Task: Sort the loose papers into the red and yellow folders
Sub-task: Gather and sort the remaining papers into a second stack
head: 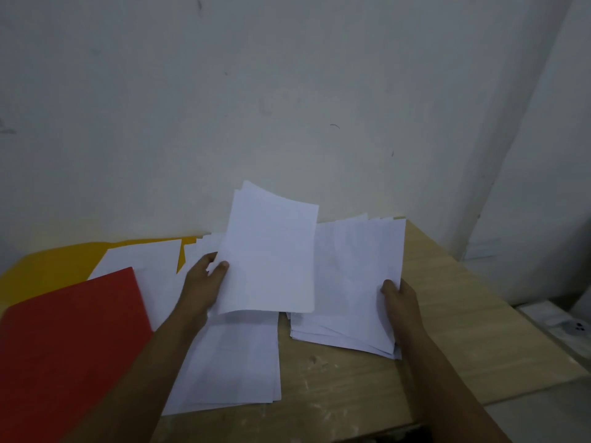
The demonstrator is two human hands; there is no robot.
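Nearest, at seven o'clock, lies the flat red card folder point(70, 346), closed, over the yellow card folder point(48, 270). Left hand point(204, 282) grip pinches raised white paper sheets point(271, 251), probably for sorting; right hand point(399, 298) grip clasps, steadying, the loose white paper stack point(351, 282) on the pale wooden worktop point(463, 314).

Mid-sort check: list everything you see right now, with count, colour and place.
Red folder: one, red, near left, over the yellow one.
Yellow folder: one, yellow, far left by the wall.
Held sheets: a few, white, raised at centre.
Right stack: one, white, right of centre.
Middle stack: one, white, below the held sheets.
Table: one, light wood.
Wall: white, behind.
Left hand: pinches the held sheets.
Right hand: grips the right stack's edge.
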